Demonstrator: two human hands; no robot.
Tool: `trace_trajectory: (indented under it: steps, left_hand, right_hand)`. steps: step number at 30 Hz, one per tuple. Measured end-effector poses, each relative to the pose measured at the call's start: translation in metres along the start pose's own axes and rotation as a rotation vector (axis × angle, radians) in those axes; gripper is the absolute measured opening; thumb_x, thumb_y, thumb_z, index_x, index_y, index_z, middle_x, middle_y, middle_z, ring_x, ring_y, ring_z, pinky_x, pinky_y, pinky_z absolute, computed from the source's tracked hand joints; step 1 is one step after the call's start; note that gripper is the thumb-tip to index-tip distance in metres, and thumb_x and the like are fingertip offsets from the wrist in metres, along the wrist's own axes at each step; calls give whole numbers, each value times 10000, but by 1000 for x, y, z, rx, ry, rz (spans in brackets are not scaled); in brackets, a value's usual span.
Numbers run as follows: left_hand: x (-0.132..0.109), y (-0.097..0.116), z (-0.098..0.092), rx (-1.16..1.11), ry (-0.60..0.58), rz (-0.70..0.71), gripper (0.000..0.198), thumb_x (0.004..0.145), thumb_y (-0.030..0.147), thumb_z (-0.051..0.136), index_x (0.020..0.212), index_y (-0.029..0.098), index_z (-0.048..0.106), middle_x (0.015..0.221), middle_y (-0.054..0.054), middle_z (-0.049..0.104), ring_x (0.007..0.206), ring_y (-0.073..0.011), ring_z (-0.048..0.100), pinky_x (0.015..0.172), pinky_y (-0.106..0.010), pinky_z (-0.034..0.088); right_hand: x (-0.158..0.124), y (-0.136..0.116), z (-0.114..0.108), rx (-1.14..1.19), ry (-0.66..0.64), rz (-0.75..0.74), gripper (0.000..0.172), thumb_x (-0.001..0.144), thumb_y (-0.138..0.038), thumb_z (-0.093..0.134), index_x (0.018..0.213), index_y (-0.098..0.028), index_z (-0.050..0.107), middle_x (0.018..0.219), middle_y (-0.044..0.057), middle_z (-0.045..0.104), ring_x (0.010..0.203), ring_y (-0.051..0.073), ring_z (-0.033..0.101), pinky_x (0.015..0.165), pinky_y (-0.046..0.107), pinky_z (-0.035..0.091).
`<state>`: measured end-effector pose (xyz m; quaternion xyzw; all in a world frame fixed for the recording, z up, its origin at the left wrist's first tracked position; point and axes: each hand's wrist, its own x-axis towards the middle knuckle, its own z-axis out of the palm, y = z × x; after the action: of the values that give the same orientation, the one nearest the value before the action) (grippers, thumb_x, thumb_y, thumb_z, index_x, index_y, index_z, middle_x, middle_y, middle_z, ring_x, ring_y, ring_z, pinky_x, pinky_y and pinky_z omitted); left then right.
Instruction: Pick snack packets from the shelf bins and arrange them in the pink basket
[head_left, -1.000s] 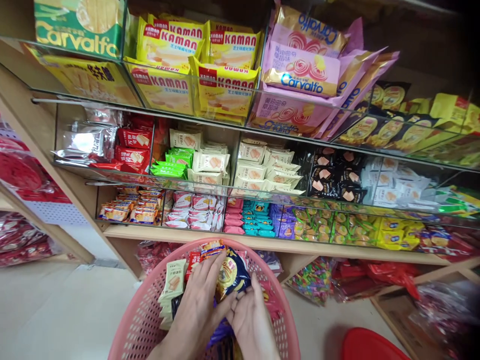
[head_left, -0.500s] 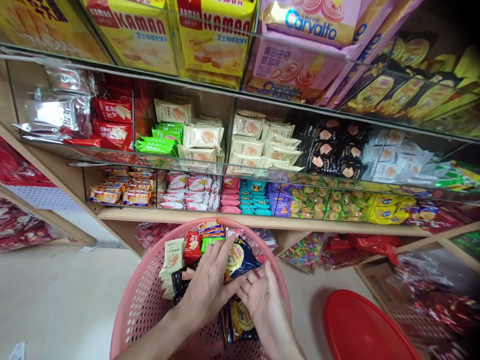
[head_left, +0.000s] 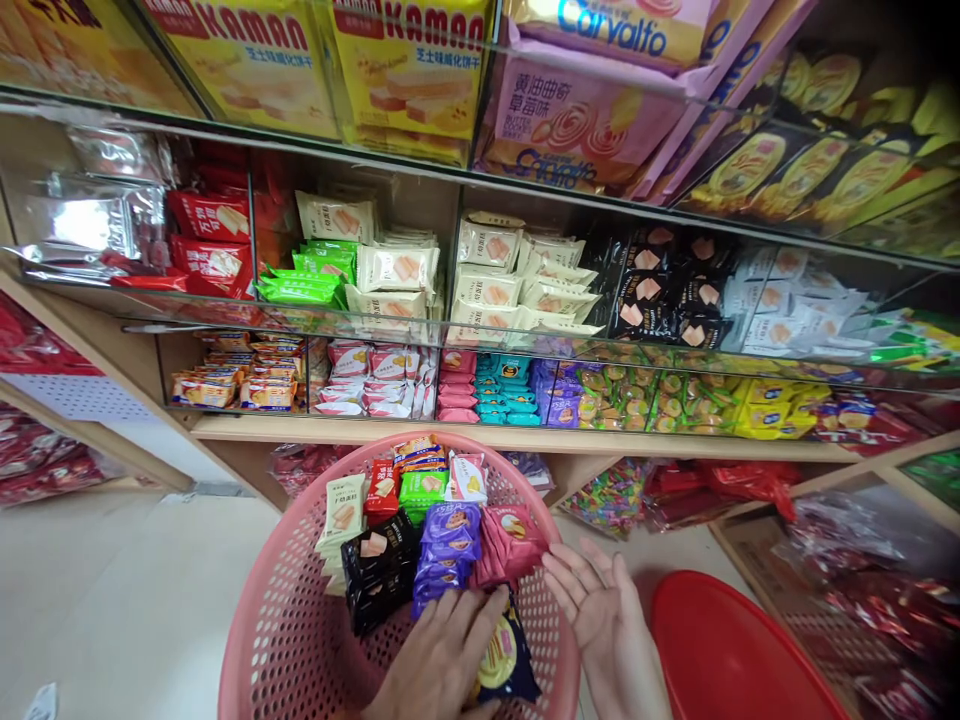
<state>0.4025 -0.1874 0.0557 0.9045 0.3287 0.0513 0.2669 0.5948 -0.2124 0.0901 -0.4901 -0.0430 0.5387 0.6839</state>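
Observation:
A pink perforated basket [head_left: 259, 600] stands before me with small snack packets grouped inside. My left hand [head_left: 442, 645] is low in it, its fingers closed over the left edge of a dark blue snack packet [head_left: 514, 655] with a gold oval; part of that packet is hidden. My right hand [head_left: 604, 625] is at the basket's right rim, palm up, fingers apart, holding nothing. Beyond the left hand lie purple packets [head_left: 448, 535], pink packets [head_left: 511, 540] and black packets [head_left: 382, 565]. Cream packets [head_left: 344, 510], a red packet [head_left: 383, 487] and a green packet [head_left: 422, 485] are near the far rim.
Glass-fronted shelves of snacks rise just behind the basket, with a wooden shelf edge [head_left: 637, 447] close to its rim. A red round lid or stool top [head_left: 739, 650] is to the right. Bagged goods [head_left: 607, 497] lie under the shelf.
The dark blue packet has gone down toward the near side of the basket with my left hand. My right hand has moved away to the right, uncovering the purple and pink packets.

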Motion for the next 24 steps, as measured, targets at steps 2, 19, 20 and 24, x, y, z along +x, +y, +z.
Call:
trace_trajectory:
  steps: [2, 19, 20, 24]
  left_hand:
    - [6, 2, 7, 6, -27, 1, 914, 685, 244, 716, 1442, 245, 204, 1375, -119, 476, 1236, -340, 457, 1021, -487, 411]
    - [33, 26, 2, 5, -40, -199, 529, 687, 113, 677, 1177, 159, 480, 1359, -140, 452, 1238, -292, 455, 1050, -440, 400]
    - [34, 26, 1, 5, -51, -204, 551, 677, 134, 706, 1178, 160, 479, 1366, -141, 445, 1247, -299, 443, 1050, -453, 397]
    - [26, 19, -10, -53, -59, -204, 617, 665, 181, 748, 1210, 175, 459, 1413, -142, 392, 1307, -311, 362, 1075, -486, 350]
  right_hand:
    - [1, 3, -3, -1, 0, 9, 442, 779, -592, 549, 1043, -240, 501, 977, 59, 709, 941, 189, 643, 914, 342, 440]
    - [-1, 18, -7, -272, -12, -168, 447, 824, -537, 538, 1138, -222, 487, 1050, 52, 663, 947, 194, 624, 899, 359, 449]
    - [-2, 19, -7, -311, -8, -178, 444, 822, -533, 542, 1134, -221, 493, 1061, 58, 658, 948, 199, 624, 895, 365, 454]
    - [-5, 21, -6, -559, -24, -262, 418, 807, -513, 567, 1090, -208, 527, 1084, 90, 655, 966, 226, 622, 877, 372, 473]
